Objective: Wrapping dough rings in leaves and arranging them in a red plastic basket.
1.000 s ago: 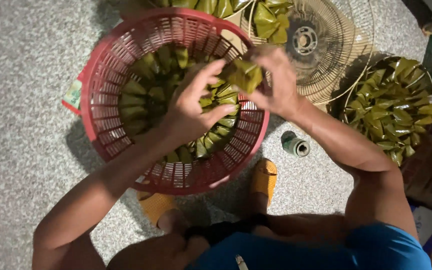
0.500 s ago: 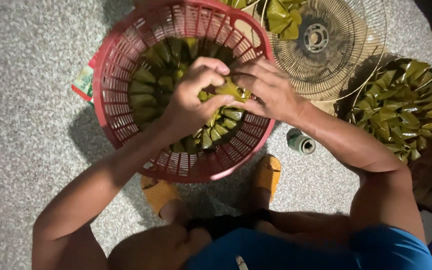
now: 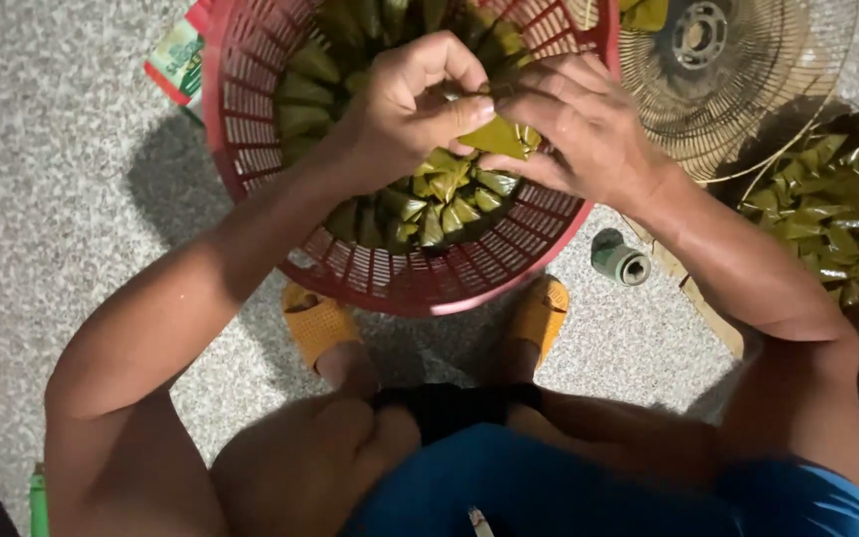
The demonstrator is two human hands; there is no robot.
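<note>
**Both hands pinch one leaf parcel over the red basket**

The left hand (image 3: pixel 405 109) and the right hand (image 3: pixel 579 124) meet above a red basket (image 3: pixel 251 109), and between them sits a single green leaf parcel (image 3: pixel 504 137). The left fingers are curled, the thumb pressed down on the parcel's near end, so that hand is clamped on it. The right fingers (image 3: pixel 549 104) lie together over the parcel's far side, their tips bent against the leaf; they too grip it. The parcel shows only as a folded green wedge between thumb and fingertips; the rest is hidden under the knuckles.

Just below the fingers, inside the basket, lie many more parcels (image 3: pixel 439 204), packed side by side in rings with their points turned inward. The held parcel is above them; whether it touches those beneath cannot be told.

Beyond the right knuckles is a wire fan guard (image 3: pixel 748 89) lying flat on the speckled floor (image 3: pixel 62 199). Off the right wrist, well apart, a second pile of wrapped leaves (image 3: pixel 827 219) sits in a dark round container. Below the right wrist, near the basket's rim, a small green spool (image 3: pixel 618 259) lies on the floor. Under the basket's near edge show two orange sandals (image 3: pixel 315 323).
</note>
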